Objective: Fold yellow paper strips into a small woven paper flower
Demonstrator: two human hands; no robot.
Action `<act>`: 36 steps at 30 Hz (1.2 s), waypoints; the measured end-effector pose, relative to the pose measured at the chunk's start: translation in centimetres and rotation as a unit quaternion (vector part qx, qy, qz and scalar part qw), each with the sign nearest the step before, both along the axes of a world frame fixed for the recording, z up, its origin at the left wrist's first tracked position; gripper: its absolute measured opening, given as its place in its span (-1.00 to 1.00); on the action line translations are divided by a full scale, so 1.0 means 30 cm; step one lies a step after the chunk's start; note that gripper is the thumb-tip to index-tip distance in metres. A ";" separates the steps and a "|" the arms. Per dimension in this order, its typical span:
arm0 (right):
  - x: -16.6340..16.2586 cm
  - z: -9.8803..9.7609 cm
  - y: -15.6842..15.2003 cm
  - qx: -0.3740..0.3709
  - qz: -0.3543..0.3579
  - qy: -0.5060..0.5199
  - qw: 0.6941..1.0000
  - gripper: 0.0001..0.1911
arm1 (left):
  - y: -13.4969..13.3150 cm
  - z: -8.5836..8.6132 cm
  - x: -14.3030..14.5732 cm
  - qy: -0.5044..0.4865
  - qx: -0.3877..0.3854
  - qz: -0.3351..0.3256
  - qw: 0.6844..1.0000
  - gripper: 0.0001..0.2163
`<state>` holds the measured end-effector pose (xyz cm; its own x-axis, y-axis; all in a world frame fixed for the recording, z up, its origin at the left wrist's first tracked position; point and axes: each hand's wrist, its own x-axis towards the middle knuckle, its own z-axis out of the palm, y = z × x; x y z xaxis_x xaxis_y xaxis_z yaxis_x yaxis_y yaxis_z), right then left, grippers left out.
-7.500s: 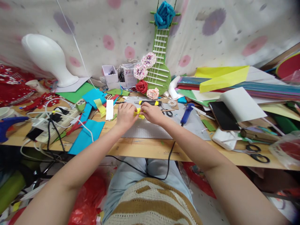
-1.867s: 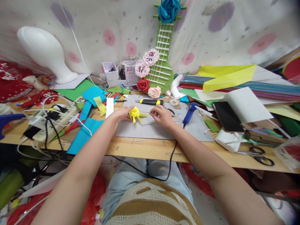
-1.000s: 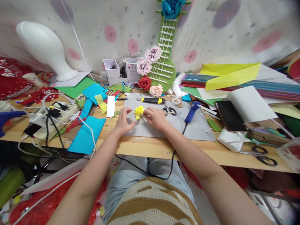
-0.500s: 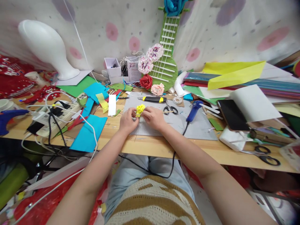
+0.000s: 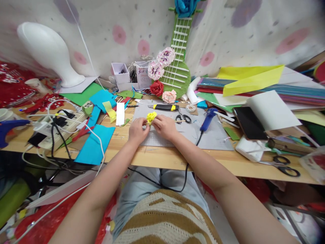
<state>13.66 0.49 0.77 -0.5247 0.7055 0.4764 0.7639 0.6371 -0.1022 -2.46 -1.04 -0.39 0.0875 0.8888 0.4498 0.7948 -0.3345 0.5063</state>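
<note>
Over the grey cutting mat (image 5: 162,139) my two hands meet around a small ruffled yellow paper flower (image 5: 151,117). My left hand (image 5: 137,131) is closed, thumb and fingers pinching the flower's lower left side. Pressed to its right side are the closed fingers of my right hand (image 5: 165,126). A thin wooden stick (image 5: 180,121) juts out to the right from behind the right hand; its middle is hidden by the fingers. Just behind the hands lie a yellow-and-black utility knife (image 5: 165,107) and small scissors (image 5: 183,118).
A blue glue gun (image 5: 209,119) rests on the mat at right, its black cord running over the table edge. Left are blue paper (image 5: 95,145) and a power strip (image 5: 62,130). A green paper guitar (image 5: 177,74) stands behind. Far right lie a phone (image 5: 250,123) and larger scissors (image 5: 284,166).
The whole view has shifted slightly, so things sit a little further left. Both hands stay at the yellow flower, with only small finger movement.
</note>
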 end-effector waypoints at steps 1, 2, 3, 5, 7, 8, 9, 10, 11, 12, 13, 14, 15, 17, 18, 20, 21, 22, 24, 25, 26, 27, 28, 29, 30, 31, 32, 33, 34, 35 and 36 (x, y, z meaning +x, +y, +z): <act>-0.001 0.001 0.001 0.001 0.001 -0.001 1.000 -0.77 | 0.001 0.000 0.000 0.007 0.007 -0.002 1.000 -0.92; -0.002 0.001 0.002 0.002 0.002 -0.003 1.000 -0.78 | 0.002 -0.001 -0.001 0.013 0.012 -0.006 1.000 -0.92; -0.002 0.002 0.004 0.003 0.004 -0.006 1.000 -0.78 | 0.003 -0.001 -0.002 0.017 0.015 -0.010 1.000 -0.92; -0.003 0.002 0.006 0.007 0.012 -0.015 1.000 -0.77 | 0.002 -0.003 -0.004 0.022 0.016 -0.022 0.999 -0.91; -0.001 0.001 0.010 0.014 0.025 -0.023 0.999 -0.76 | 0.001 -0.004 -0.005 0.021 0.012 -0.041 0.999 -0.87; 0.000 0.000 0.012 0.019 0.030 -0.025 0.999 -0.75 | 0.000 -0.004 -0.006 0.020 0.009 -0.051 0.998 -0.83; 0.002 -0.001 0.014 0.022 0.032 -0.025 0.999 -0.74 | -0.001 -0.005 -0.005 0.019 0.006 -0.058 0.998 -0.80; 0.004 -0.002 0.016 0.025 0.033 -0.024 0.999 -0.73 | -0.001 -0.006 -0.005 0.019 0.003 -0.062 0.998 -0.78; 0.006 -0.003 0.017 0.026 0.032 -0.022 0.999 -0.73 | -0.001 -0.006 -0.005 0.018 0.001 -0.062 0.998 -0.77; 0.009 -0.003 0.018 0.027 0.032 -0.020 0.999 -0.72 | -0.001 -0.007 -0.004 0.016 -0.001 -0.060 0.998 -0.77; 0.010 -0.003 0.019 0.027 0.031 -0.018 0.999 -0.72 | -0.001 -0.007 -0.003 0.015 -0.002 -0.058 0.998 -0.78; 0.011 -0.001 0.019 0.027 0.029 -0.018 0.999 -0.72 | 0.000 -0.008 -0.002 0.014 -0.002 -0.056 0.998 -0.78; 0.012 0.001 0.019 0.027 0.027 -0.019 0.999 -0.73 | 0.001 -0.009 -0.001 0.015 -0.002 -0.055 0.998 -0.77; 0.011 0.006 0.017 0.025 0.019 -0.024 0.999 -0.74 | 0.004 -0.011 0.001 0.020 -0.003 -0.054 0.998 -0.76; 0.010 0.009 0.016 0.023 0.014 -0.028 0.999 -0.74 | 0.006 -0.011 0.002 0.023 -0.004 -0.051 0.998 -0.76; 0.007 0.013 0.014 0.021 0.007 -0.035 0.999 -0.74 | 0.009 -0.012 0.002 0.026 -0.004 -0.044 0.999 -0.80; 0.004 0.013 0.013 0.022 0.006 -0.038 0.999 -0.75 | 0.011 -0.011 0.002 0.028 -0.004 -0.040 0.999 -0.82; 0.002 0.013 0.012 0.023 0.005 -0.041 0.999 -0.75 | 0.012 -0.010 0.003 0.030 -0.003 -0.036 0.999 -0.85; -0.004 0.011 0.013 0.024 0.005 -0.044 0.999 -0.75 | 0.015 -0.010 0.006 0.039 0.004 -0.027 0.999 -0.87; -0.007 0.009 0.013 0.025 0.004 -0.043 0.999 -0.76 | 0.016 -0.009 0.008 0.044 0.010 -0.021 0.999 -0.87; -0.009 0.006 0.014 0.026 0.003 -0.042 0.999 -0.76 | 0.018 -0.010 0.012 0.051 0.019 -0.015 0.998 -0.86; -0.011 0.004 0.015 0.027 0.003 -0.038 0.999 -0.76 | 0.019 -0.010 0.016 0.058 0.028 -0.008 0.998 -0.84; -0.011 0.001 0.016 0.029 0.004 -0.033 0.999 -0.77 | 0.020 -0.012 0.020 0.066 0.037 -0.001 0.997 -0.82; -0.011 -0.002 0.017 0.030 0.005 -0.029 0.999 -0.77 | 0.021 -0.013 0.023 0.075 0.046 0.003 0.996 -0.79; -0.010 -0.005 0.017 0.032 0.007 -0.024 0.999 -0.77 | 0.022 -0.014 0.027 0.082 0.055 0.006 0.995 -0.78; -0.009 -0.007 0.018 0.034 0.009 -0.019 0.999 -0.77 | 0.023 -0.016 0.029 0.089 0.064 0.006 0.994 -0.76; -0.007 -0.009 0.018 0.034 0.009 -0.015 0.999 -0.78 | 0.023 -0.018 0.031 0.095 0.074 0.006 0.993 -0.76; -0.004 -0.010 0.018 0.033 0.009 -0.012 0.999 -0.78 | 0.024 -0.019 0.032 0.102 0.084 0.005 0.991 -0.77; -0.002 -0.011 0.018 0.031 0.007 -0.009 0.999 -0.78 | 0.024 -0.020 0.032 0.109 0.094 0.003 0.990 -0.77; -0.001 -0.011 0.019 0.030 0.005 -0.008 1.000 -0.78 | 0.024 -0.021 0.032 0.117 0.103 0.002 0.988 -0.78; 0.000 -0.012 0.019 0.028 0.001 -0.009 1.000 -0.77 | 0.024 -0.022 0.031 0.126 0.111 0.001 0.986 -0.79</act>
<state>13.65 1.07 0.41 -0.5355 0.6762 0.5060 0.7635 0.6437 -0.0523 -1.52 -0.33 -1.05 0.2205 0.7707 0.5978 0.8869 -0.4136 0.2061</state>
